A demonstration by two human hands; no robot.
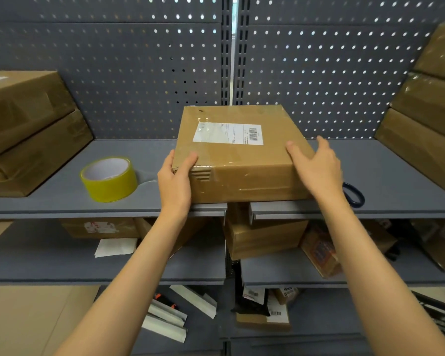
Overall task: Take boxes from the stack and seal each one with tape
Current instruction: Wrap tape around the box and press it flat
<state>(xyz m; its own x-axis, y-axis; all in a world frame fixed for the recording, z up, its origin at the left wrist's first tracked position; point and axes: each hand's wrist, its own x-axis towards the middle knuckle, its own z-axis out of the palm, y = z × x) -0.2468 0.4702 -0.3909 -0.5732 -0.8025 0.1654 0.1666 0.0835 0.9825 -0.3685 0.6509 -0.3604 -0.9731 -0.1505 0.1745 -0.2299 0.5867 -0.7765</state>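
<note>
A brown cardboard box (238, 160) with a white shipping label lies flat on the grey shelf (62, 194), its front edge overhanging a little. Clear tape shines across its top and front. My left hand (176, 179) grips the box's near left corner, thumb on top. My right hand (316, 167) lies on the near right corner with straight, spread fingers. A yellow tape roll (109, 179) stands on the shelf left of the box. Stacks of brown boxes sit at the left (28, 129) and at the right (427, 119).
Blue-handled scissors (355, 194) lie on the shelf just behind my right wrist. A grey pegboard forms the back wall. Lower shelves hold more boxes (265, 237), paper and small packets.
</note>
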